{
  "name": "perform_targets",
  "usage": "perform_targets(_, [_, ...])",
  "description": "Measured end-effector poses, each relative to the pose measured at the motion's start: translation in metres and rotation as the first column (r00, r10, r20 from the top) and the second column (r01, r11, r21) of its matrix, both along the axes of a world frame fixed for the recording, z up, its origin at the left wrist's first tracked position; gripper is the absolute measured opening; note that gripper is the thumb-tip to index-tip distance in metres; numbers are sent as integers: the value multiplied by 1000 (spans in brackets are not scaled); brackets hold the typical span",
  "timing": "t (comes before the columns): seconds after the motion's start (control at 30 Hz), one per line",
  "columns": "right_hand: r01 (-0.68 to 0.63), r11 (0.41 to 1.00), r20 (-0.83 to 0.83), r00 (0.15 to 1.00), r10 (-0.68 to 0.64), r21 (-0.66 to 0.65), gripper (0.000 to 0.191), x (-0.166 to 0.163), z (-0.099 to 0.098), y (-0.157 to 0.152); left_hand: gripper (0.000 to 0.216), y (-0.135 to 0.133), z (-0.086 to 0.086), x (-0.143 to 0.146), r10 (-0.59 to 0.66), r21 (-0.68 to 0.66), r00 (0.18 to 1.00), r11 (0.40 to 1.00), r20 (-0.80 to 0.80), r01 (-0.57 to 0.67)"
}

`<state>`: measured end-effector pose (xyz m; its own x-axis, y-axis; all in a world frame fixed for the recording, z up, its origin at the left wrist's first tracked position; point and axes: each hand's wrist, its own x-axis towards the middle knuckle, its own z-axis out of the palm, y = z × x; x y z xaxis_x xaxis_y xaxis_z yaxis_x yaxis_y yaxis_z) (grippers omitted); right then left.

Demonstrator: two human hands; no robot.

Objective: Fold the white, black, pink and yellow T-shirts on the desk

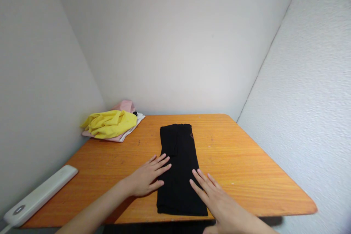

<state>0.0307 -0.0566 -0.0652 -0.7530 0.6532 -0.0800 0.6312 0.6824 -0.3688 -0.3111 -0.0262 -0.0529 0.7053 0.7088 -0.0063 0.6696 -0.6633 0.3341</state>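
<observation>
A black garment (182,175), folded into a long narrow rectangle, lies flat on the wooden table (233,161) with its short end near the front edge. It may be a pair of shorts or trousers, with a small logo by its upper right edge. My left hand (150,175) rests at its left edge, fingers spread and the tips on the cloth. At the lower right edge, my right hand (214,197) has its fingers stretched out, fingertips touching the fabric. Neither hand grips anything.
A loose pile of clothes sits at the back left: a yellow garment (112,122) on top of pink cloth (125,106) and white cloth (133,128). Along the left edge lies a white oblong device (41,193) with a cord. Walls enclose the table at the back and both sides.
</observation>
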Motion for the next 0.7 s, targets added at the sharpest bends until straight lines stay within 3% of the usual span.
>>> perform_targets(0.07, [-12, 999, 21, 1000, 11, 42, 111, 2, -10, -12, 68, -15, 5, 0, -28, -21, 1000, 999, 1, 28])
perform_targets(0.17, [-44, 989, 19, 999, 42, 139, 98, 8, -29, -23, 98, -41, 8, 5, -105, -45, 994, 994, -14, 104])
perform_targets(0.27, [-47, 971, -16, 998, 53, 236, 93, 14, -45, -28, 114, -64, -7, 18, -61, 6, 994, 998, -94, 62])
perform_targets(0.4, [-34, 961, -43, 998, 48, 273, 85, 19, -49, -30, 99, -80, -48, 31, 106, 185, 986, 979, -126, -82])
perform_targets(0.53, [-48, 979, -85, 994, 66, 200, 62, 25, -44, -30, 84, -89, -79, 22, 68, 243, 998, 968, -9, -64])
perform_targets(0.63, [-16, 997, -220, 975, 32, 76, 42, 25, -38, -31, 52, -95, -84, 12, 51, 205, 992, 976, 119, -75])
perform_targets(0.7, [71, 997, -337, 938, -75, -23, 34, 19, -33, -29, 35, -98, -77, 12, 123, 109, 968, 983, 218, -150])
